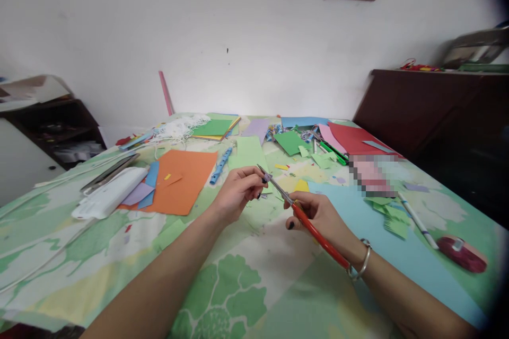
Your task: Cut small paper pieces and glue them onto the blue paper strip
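For clean work at this scale, the small purple scrap point(268, 176) is best pinched close to its edge by the left hand point(237, 190), with the fingertips just clear of the metal and the slim end of the red-handled tool point(320, 235) meeting it squarely; light pressure should spare the thin piece from creasing. Whether the tool is scissors or pliers is hard to tell, as is whether its tips are parted. Taking the orange sheet point(199, 180) as the landmark, the scrap sits off to its right, raised over the surface point(294, 296), between the two hands. The left grip is closed in a pinch on the scrap, just beyond the sheet's right side, its forearm slanting up from the near edge and its fingers pointing right. The right hand point(318, 214) is farther right of the sheet; its grip is wrapped round the red handle, thumb underneath, with the tool angled up and leftward to the other hand's fingertips. A silver bangle point(363, 265) circles that wrist. Just beside the sheet's right edge lies a blue flute-like stick point(221, 166); the light blue sheet point(358, 217) spreads well apart, to its right.
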The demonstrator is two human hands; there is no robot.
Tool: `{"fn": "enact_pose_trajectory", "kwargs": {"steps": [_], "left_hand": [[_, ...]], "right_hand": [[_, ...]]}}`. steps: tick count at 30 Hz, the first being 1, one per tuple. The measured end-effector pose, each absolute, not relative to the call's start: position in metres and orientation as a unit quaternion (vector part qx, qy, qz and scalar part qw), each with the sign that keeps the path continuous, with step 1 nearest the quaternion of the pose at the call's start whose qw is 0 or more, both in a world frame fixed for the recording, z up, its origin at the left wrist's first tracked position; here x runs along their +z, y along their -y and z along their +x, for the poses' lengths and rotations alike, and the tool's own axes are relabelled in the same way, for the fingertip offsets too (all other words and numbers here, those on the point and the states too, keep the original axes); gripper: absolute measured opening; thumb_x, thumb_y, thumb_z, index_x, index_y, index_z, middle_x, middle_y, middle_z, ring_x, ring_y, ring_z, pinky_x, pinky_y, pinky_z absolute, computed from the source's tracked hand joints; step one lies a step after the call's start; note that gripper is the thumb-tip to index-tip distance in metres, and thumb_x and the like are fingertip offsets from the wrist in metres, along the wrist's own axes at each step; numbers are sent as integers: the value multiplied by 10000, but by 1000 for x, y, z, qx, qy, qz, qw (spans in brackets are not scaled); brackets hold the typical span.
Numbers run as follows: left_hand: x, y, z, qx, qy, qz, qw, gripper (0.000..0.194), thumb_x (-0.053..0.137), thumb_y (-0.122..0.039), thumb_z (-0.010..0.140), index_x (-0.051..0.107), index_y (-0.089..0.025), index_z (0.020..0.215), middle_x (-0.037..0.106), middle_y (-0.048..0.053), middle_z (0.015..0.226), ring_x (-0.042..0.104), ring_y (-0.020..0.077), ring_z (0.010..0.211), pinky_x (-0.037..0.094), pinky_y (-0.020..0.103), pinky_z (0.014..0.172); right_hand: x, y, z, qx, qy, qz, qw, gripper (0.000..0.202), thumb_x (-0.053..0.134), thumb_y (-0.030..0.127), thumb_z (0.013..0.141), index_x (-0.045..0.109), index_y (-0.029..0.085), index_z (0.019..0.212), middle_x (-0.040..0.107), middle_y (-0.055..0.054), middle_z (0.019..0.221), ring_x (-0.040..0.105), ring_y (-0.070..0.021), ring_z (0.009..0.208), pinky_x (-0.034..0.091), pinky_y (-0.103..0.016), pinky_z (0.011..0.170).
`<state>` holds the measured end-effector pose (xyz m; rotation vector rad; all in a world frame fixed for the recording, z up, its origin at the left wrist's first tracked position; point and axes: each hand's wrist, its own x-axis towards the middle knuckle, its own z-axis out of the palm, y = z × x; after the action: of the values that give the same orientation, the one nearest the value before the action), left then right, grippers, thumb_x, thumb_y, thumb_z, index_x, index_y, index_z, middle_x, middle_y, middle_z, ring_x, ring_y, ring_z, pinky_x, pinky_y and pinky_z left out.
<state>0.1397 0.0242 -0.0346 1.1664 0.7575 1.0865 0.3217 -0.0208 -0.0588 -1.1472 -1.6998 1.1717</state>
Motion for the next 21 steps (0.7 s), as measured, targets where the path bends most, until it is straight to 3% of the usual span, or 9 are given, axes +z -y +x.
{"fn": "enact_pose_trajectory", "kwargs": {"steps": [21], "left_hand": [[-43, -40, 126, 401, -370, 572, 612, 72, 556, -125, 606, 601, -137, 551, 428, -26, 430, 320, 62, 411, 175, 246, 444]], "right_hand": [[-55, 17, 334, 346, 736, -498, 301, 198, 658, 345, 658, 580, 177, 728, 291, 63, 547, 259, -81, 520, 227, -204, 443]]}}
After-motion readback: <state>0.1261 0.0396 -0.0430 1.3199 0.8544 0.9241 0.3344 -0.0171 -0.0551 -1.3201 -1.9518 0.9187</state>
